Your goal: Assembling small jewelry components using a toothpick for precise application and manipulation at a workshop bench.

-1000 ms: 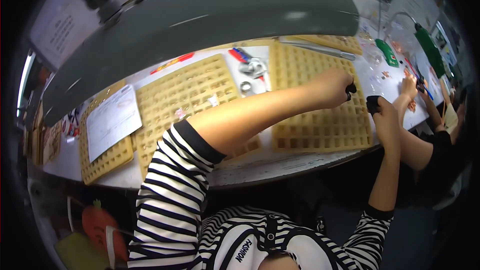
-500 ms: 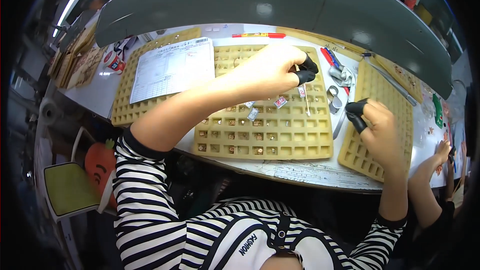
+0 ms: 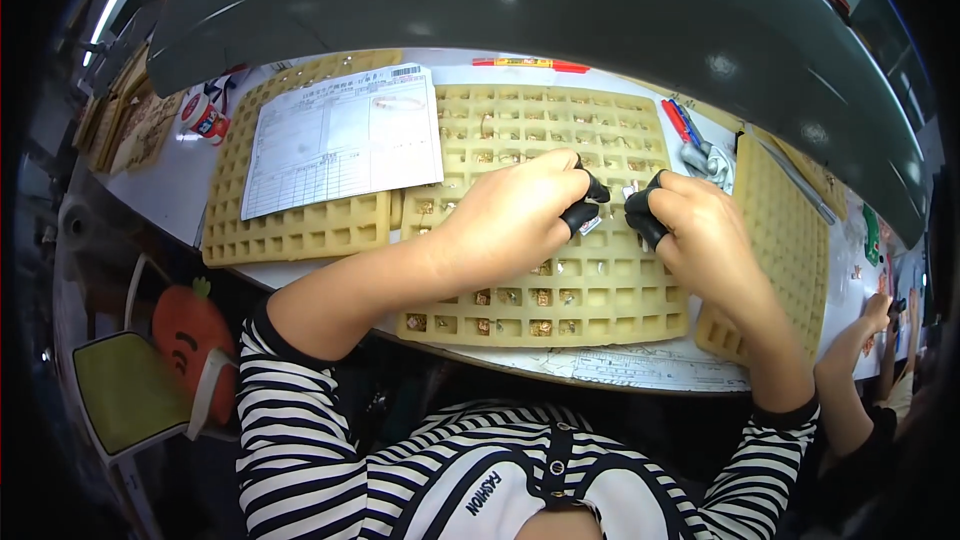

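Both hands are over the middle of a yellowish tray of small square pockets (image 3: pixel 630 325), thumbs and forefingers capped in black finger cots. My left hand (image 3: pixel 515 210) is closed, its capped fingertips pinched together; whatever they may hold is too small to make out. Just across a small gap, my right hand (image 3: pixel 700 225) is also closed in a pinch, and its contents are hidden too. A small tag (image 3: pixel 590 226) shows by the left fingertips, another pale tag (image 3: pixel 630 189) by the right ones. Tiny gold-coloured pieces (image 3: pixel 542 297) lie in many pockets.
A printed form (image 3: pixel 335 155) lies over a second pocketed tray (image 3: pixel 300 240) at left. Another such tray (image 3: pixel 780 230) stands at right, near pens (image 3: pixel 680 120) and crumpled grey material (image 3: pixel 708 162). A grey hood (image 3: pixel 520 10) overhangs the back. A co-worker's hand (image 3: pixel 877 312) is at far right.
My left hand has come down and nearer from the tray's far right part. My right hand has moved left from the right-hand tray to meet it. The whole view has shifted slightly.
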`<state>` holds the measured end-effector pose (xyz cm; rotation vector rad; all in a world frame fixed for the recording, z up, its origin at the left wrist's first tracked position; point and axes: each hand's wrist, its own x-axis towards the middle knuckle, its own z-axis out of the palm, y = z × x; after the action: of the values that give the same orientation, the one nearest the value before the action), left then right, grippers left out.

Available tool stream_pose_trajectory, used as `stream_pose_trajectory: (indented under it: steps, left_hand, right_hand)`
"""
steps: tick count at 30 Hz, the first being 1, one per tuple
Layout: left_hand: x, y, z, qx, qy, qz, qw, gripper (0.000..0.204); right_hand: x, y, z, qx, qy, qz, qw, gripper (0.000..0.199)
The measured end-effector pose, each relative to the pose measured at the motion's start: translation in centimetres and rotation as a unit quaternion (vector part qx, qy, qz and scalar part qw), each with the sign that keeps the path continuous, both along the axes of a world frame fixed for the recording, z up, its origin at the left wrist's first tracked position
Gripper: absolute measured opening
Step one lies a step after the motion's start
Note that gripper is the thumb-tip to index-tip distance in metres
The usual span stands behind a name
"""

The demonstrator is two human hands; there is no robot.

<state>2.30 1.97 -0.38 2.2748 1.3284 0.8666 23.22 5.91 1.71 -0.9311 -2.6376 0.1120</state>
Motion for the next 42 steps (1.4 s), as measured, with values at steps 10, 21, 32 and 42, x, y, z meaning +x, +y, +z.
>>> stream_pose_trajectory:
  steps: [10,21,32,42]
  left_hand:
    - [-0.8,-0.3,-0.4,0.008,0.014,0.034,0.999,0.008]
    - [-1.1,0.1,0.0,-0.033,0.029,0.052,0.998,0.008]
    - [-1.0,0.6,-0.4,-0.013,-0.030,0.052,0.998,0.006]
    - [-0.2,0.3,2.1,0.008,0.012,0.041,0.999,0.007]
  right_hand:
    - [-1.8,1.1,0.2,0.004,-0.037,0.011,0.999,0.010]
    - [-3.4,2.0,0.0,-0.032,-0.089,0.043,0.995,0.005]
    - [-3.2,2.7,-0.4,-0.101,-0.072,0.032,0.992,0.009]
    - [-2.4,2.3,-0.6,-0.106,-0.039,0.026,0.993,0.010]
